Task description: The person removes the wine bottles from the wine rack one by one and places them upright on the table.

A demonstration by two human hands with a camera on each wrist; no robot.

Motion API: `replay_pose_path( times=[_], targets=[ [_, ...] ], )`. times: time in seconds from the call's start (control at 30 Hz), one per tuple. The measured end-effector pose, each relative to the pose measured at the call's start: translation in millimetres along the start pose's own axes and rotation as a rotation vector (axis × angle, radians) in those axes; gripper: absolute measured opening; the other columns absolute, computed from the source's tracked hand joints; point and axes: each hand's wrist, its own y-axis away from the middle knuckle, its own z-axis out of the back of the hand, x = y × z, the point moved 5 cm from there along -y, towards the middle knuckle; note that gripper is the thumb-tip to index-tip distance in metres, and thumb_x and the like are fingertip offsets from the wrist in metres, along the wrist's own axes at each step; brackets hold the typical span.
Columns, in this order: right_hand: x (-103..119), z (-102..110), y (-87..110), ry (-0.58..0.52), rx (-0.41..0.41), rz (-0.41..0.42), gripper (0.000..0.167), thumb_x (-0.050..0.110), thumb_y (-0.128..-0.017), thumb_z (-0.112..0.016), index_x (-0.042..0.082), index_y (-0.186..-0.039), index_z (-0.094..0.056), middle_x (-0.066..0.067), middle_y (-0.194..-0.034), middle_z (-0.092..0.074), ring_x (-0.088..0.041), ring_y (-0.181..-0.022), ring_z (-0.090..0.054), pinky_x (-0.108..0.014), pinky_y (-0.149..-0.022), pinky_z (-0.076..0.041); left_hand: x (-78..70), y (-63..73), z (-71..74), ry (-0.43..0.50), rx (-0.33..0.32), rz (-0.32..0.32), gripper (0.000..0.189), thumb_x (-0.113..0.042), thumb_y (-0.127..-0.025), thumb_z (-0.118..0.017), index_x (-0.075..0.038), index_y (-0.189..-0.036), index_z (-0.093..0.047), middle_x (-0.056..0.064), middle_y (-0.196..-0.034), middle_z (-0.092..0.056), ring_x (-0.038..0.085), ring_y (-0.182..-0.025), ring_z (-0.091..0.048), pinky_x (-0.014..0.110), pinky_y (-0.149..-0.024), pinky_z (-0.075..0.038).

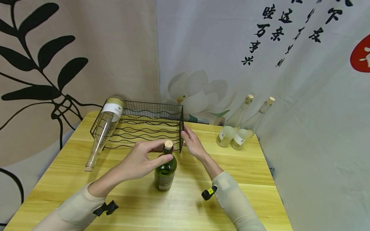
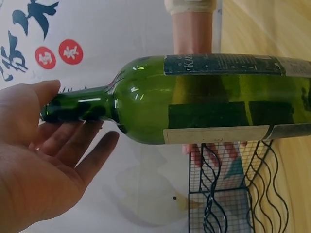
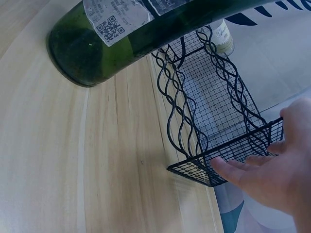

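Note:
A green wine bottle [image 1: 166, 171] with a cork in its mouth stands on the table, in front of a black wire wine rack [image 1: 153, 109]. My left hand [image 1: 138, 162] holds the bottle loosely round its neck, thumb on one side and fingers on the other. Against the rack's right mesh end rests my right hand [image 1: 194, 146], its fingers [image 3: 228, 170] fairly straight on the outside of the panel. A clear corked bottle [image 1: 101, 130] lies at the rack's left end, its neck pointing toward me.
Two clear corked bottles [image 1: 228, 128] stand together at the table's right rear. The wooden table [image 1: 188, 208] meets hanging cloths [image 1: 199, 48] behind and to the right. Along the rack run wavy wire rails.

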Motion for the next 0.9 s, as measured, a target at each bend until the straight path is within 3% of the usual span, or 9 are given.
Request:
replay_pose_path(
  times=[0.2, 0.43, 0.57, 0.9],
  targets=[
    [-0.7, 0.9, -0.7, 0.003, -0.002, -0.007, 0.064, 0.037, -0.126, -0.038, 0.014, -0.182, -0.021, -0.028, -0.185, -0.029, -0.047, -0.167, -0.041, -0.074, -0.124, -0.051, 0.1, 0.8, 1.3, -0.033, 0.017, 0.003, 0.055, -0.024, -0.106, -0.083, -0.009, -0.156, -0.068, 0.012, -0.154, -0.073, 0.037, -0.137, -0.075, 0.063, -0.117, -0.062],
    [1.0, 1.1, 0.3, -0.007, -0.004, -0.013, 0.067, 0.044, -0.125, -0.040, 0.015, -0.183, -0.021, -0.022, -0.187, -0.027, -0.047, -0.168, -0.040, -0.074, -0.125, -0.051, -1.1, 0.0, 1.5, -0.064, 0.047, -0.030, 0.065, -0.030, -0.105, -0.085, -0.020, -0.163, -0.060, 0.006, -0.165, -0.066, 0.034, -0.152, -0.064, 0.068, -0.124, -0.055],
    [0.0, 0.9, 0.0, -0.005, -0.005, -0.012, 0.068, 0.046, -0.125, -0.040, 0.016, -0.183, -0.021, -0.021, -0.187, -0.027, -0.046, -0.168, -0.040, -0.073, -0.125, -0.051, -0.7, 1.3, 3.0, -0.087, 0.066, -0.015, 0.074, -0.034, -0.104, -0.086, -0.027, -0.170, -0.052, 0.005, -0.174, -0.056, 0.037, -0.160, -0.055, 0.073, -0.126, -0.050],
    [-0.2, 0.3, 0.4, -0.007, 0.002, -0.011, 0.067, 0.043, -0.125, -0.039, 0.014, -0.183, -0.020, -0.024, -0.186, -0.027, -0.047, -0.168, -0.040, -0.075, -0.125, -0.050, 4.1, 5.0, 9.0, -0.146, 0.093, -0.003, 0.086, -0.039, -0.104, -0.084, -0.032, -0.176, -0.039, 0.007, -0.185, -0.037, 0.045, -0.165, -0.045, 0.085, -0.123, -0.043]
  ],
)
